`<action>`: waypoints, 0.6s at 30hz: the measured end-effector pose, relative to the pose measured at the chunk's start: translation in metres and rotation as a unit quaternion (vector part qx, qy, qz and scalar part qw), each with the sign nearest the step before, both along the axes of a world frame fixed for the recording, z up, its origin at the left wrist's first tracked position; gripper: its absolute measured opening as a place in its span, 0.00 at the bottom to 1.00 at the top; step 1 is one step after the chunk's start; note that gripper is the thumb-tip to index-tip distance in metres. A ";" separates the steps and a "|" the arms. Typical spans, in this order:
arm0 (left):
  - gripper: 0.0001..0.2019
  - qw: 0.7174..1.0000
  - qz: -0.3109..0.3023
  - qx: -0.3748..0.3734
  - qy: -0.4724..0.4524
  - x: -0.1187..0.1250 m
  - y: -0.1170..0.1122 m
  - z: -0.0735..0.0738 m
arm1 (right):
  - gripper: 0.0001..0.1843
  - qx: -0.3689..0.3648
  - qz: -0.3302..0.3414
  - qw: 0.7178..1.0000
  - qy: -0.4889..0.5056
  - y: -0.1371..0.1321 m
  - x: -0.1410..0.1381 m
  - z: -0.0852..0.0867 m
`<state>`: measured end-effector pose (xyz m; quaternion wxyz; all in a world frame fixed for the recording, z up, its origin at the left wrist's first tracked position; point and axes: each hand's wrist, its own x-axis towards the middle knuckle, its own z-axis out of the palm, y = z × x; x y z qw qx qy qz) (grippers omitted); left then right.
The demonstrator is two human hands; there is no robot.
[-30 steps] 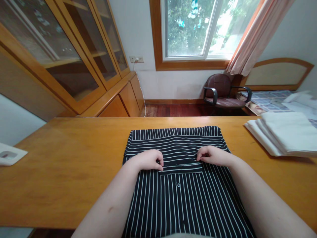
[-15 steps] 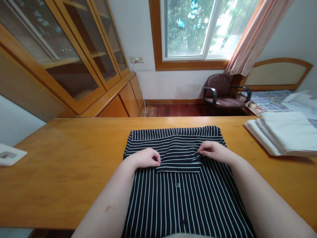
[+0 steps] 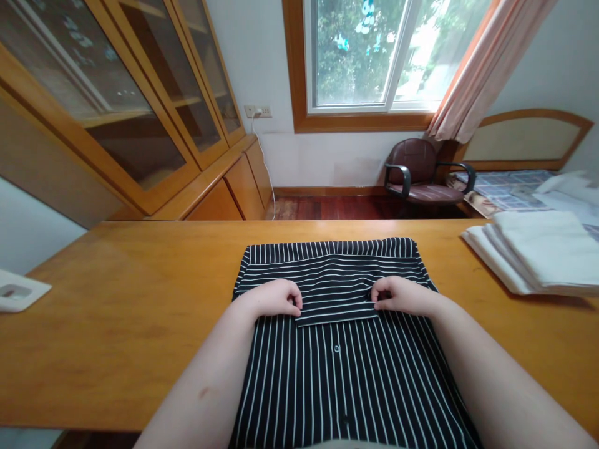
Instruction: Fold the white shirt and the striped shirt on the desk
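A black shirt with white stripes lies on the wooden table in front of me, buttons facing up. Across its upper part the cloth is folded, so stripes run sideways there, and a narrow flap ends in a straight edge. My left hand pinches the flap's left end between thumb and fingers. At the flap's right end, my right hand is closed in a pinch on the same cloth. Small creases show beside the right fingertips. One button sits below the flap's edge.
A stack of folded white cloth lies on the table at the right. A white plastic object is at the left edge. Beyond the table stand a brown armchair, a bed and a glass-fronted cabinet.
My right hand has moved slightly down toward the flap's right corner and now pinches there. My left hand has stayed almost in place.
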<state>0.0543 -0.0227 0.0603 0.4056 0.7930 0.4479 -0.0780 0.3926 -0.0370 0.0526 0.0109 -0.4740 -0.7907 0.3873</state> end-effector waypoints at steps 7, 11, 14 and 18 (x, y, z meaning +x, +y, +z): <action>0.09 0.999 0.049 -0.014 0.015 0.001 0.000 0.000 | 0.08 -0.033 -0.032 0.999 0.017 0.002 0.002 -0.010; 0.09 0.997 0.067 -0.030 -0.010 0.004 -0.001 0.000 | 0.09 -0.041 -0.052 0.997 0.045 0.004 0.000 -0.017; 0.10 0.998 0.054 -0.017 -0.009 0.005 -0.002 0.001 | 0.08 -0.008 -0.044 0.999 0.019 0.005 -0.001 -0.017; 0.12 0.998 -0.005 0.055 0.012 0.007 -0.004 0.001 | 0.06 0.034 0.011 0.999 -0.003 0.003 -0.002 -0.012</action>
